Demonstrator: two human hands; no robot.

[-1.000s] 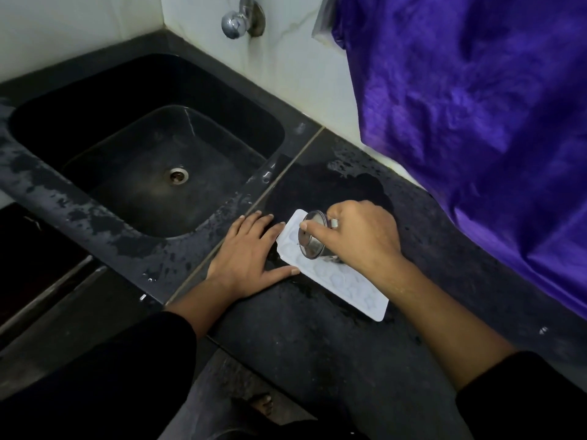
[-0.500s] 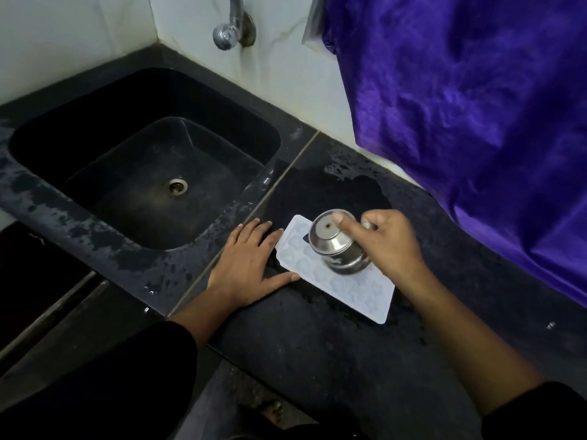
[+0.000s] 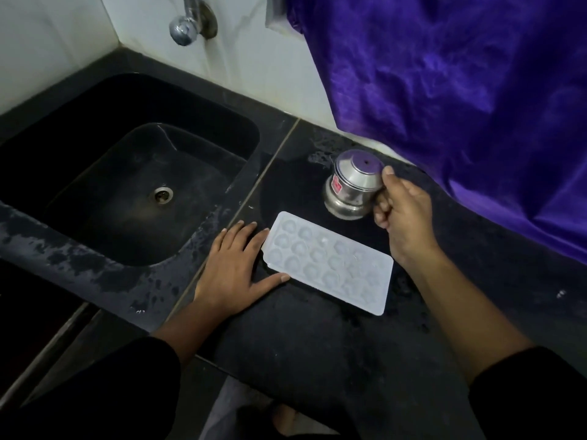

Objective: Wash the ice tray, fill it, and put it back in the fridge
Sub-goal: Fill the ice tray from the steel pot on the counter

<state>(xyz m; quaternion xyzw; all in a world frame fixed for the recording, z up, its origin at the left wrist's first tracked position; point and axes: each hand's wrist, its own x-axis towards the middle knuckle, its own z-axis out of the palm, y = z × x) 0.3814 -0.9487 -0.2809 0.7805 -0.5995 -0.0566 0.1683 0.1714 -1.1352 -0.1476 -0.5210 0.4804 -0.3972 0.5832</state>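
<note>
Beside ice tray (image 3: 327, 265) edge, left hand (image 3: 232, 271)

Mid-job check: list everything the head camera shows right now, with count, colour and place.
white translucent plastic ice tray: one, white, flat on the counter, right of the sink
shiny steel cup: one, silver, base up, behind the tray
black stone counter: one, black, wet patches
black sink basin: one, black, left, with a steel drain
chrome tap: one, silver, on the wall above the sink
purple cloth: one, purple, hanging upper right
left hand: one, flat on the counter, fingers at the tray's left end
right hand: one, gripping the cup
</note>
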